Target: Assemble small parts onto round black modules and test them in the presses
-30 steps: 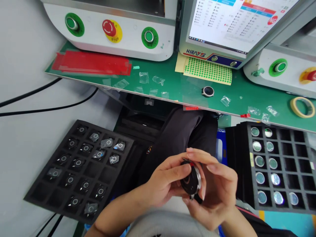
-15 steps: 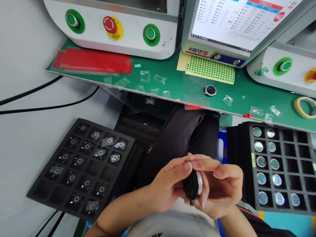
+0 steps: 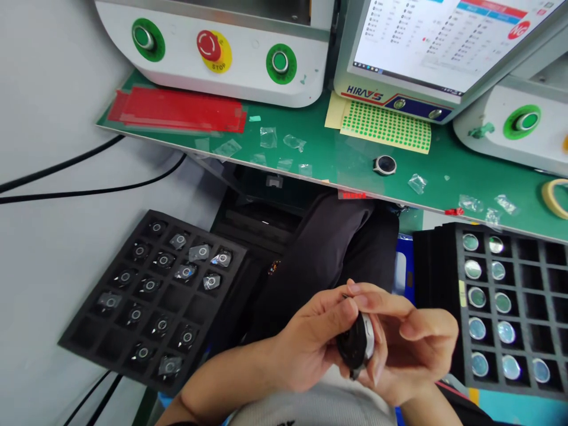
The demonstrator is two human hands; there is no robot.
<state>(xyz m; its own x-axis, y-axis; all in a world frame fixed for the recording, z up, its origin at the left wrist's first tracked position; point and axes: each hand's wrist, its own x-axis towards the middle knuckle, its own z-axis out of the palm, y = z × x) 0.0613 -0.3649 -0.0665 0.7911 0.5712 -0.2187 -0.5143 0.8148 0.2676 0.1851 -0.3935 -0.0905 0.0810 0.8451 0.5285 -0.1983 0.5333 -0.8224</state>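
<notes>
Above my lap, a round watch case with a black face and silver side is held tilted on its edge. My left hand grips it from the left, thumb along its upper edge. From the other side, my right hand closes on it, its fingertips meeting the left ones at the top and more fingers behind the silver side. The fingers hide part of the case. On the green bench lies another watch case with a dark face and silver rim.
A black foam tray with black watch parts sits at left. At right, a stacked foam tray holds round glassy discs. Film scraps, red sheets, a green-dot sticker sheet and a tape roll lie on the bench.
The whole view has shifted slightly, so the bench and trays appear further right. Both hands keep hold of the watch case; my right hand has spread slightly outward.
</notes>
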